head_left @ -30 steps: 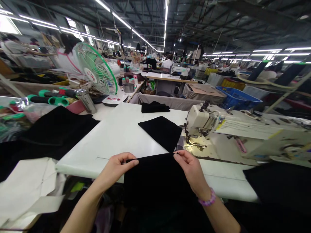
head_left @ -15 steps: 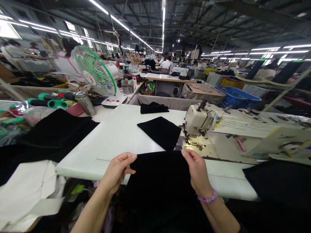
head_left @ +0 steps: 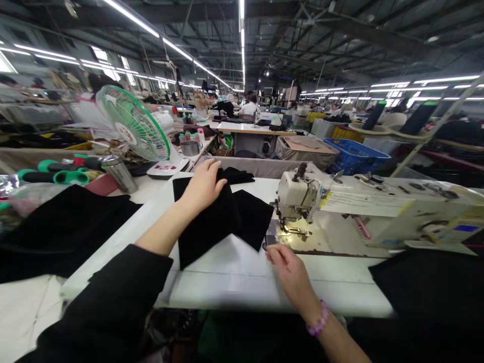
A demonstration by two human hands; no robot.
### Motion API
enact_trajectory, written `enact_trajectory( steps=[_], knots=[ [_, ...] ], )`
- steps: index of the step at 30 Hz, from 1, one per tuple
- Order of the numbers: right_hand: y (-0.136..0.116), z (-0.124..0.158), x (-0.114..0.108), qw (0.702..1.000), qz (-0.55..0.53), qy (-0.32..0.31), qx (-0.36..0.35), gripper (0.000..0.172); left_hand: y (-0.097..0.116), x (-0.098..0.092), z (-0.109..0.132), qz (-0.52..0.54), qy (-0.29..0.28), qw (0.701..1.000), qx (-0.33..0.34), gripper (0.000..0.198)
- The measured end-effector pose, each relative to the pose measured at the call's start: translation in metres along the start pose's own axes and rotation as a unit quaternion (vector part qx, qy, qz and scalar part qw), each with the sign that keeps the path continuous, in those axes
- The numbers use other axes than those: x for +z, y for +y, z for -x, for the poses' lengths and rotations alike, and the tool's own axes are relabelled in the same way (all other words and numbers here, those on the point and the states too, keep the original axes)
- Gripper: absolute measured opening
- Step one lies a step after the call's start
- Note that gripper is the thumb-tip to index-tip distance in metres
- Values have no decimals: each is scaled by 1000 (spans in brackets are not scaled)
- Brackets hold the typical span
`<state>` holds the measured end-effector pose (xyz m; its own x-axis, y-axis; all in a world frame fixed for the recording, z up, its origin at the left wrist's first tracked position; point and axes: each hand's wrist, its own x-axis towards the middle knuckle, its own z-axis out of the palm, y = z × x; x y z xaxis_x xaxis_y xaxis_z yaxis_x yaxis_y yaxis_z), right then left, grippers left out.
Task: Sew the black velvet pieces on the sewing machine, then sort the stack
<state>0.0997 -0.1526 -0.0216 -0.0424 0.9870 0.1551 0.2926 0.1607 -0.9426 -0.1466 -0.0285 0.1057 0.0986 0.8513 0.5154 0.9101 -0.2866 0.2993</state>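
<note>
My left hand is over the upper part of a black fabric piece, thumb and fingers gripping it; the fingertips are partly hidden. This piece lies on the white table and overlaps a second black fabric piece. Behind them rests a folded black cloth. At the table's front, my right hand is closed in a pinch, just below the sewing machine's needle plate. A small dark bit shows at its fingertips, too small to name. The sewing machine stands to the right.
On the left are a green-rimmed fan, a steel flask, thread cones and a black cloth heap. More black fabric hangs at the right. A blue basket stands behind the machine.
Both hands held the black piece up by its top edge before. My left hand has carried it forward and left onto the table; my right hand has let go of it and moved slightly lower.
</note>
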Motion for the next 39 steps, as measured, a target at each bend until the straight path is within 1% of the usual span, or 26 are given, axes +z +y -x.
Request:
enact_trajectory(
  steps=[1,2,4,5,6,7,8,10,12,14,16,18,21,23,25,27,29,31,32,34,35,37,39],
  knots=[
    [0,-2,0,999,34,5,-27,31,3,16,-6,-1,-14,1000,21,42],
    [0,-4,-1,997,58,11,-46,29,7,33,-7,10,-50,998,46,45],
    [1,-7,-1,995,79,19,-57,27,18,70,3,52,-155,980,113,42],
    [2,-8,-1,995,81,20,-53,27,24,86,13,67,-191,969,141,38],
    [4,-9,-1,995,82,23,-48,27,30,99,23,73,-207,964,150,36],
    [7,-11,-1,995,83,27,-44,26,35,108,34,72,-219,961,155,34],
    [10,-12,-2,995,81,34,-40,25,38,113,45,65,-221,961,155,32],
    [18,-15,-5,996,71,54,-24,24,41,111,64,56,-223,960,157,26],
    [25,-20,-7,996,53,71,-2,25,39,100,78,69,-234,955,169,21],
    [29,-26,-9,995,55,81,12,26,35,88,88,98,-257,945,179,20],
    [28,-33,-8,992,102,77,10,25,30,82,90,129,-269,940,167,19],
    [23,-40,-5,980,189,69,-12,20,28,84,84,151,-256,945,134,22],
    [17,-49,3,942,324,75,-46,14,25,100,58,122,-205,967,85,27],
    [16,-55,7,923,374,81,-43,12,24,113,34,66,-172,982,47,27],
    [17,-59,9,919,384,75,-39,10,21,126,14,26,-157,987,-11,27],
    [19,-61,9,923,377,68,-41,11,18,137,0,30,-170,983,-65,31],
    [22,-62,8,927,366,65,-51,13,14,144,-6,65,-197,974,-89,23],
    [25,-62,8,936,341,65,-62,15,8,147,-6,105,-211,969,-78,10],
    [27,-62,7,944,318,66,-60,14,5,147,-5,121,-213,967,-66,8],
    [29,-61,8,966,248,73,-31,7,-3,144,-4,185,-207,959,-49,12],
    [30,-61,8,976,206,75,-6,11,-7,142,-4,238,-200,949,-48,16],
    [29,-62,8,989,129,64,45,23,-14,135,-4,363,-181,912,-58,25],
    [25,-63,7,993,83,37,75,25,-19,129,-4,459,-161,871,-74,32]
  ],
)
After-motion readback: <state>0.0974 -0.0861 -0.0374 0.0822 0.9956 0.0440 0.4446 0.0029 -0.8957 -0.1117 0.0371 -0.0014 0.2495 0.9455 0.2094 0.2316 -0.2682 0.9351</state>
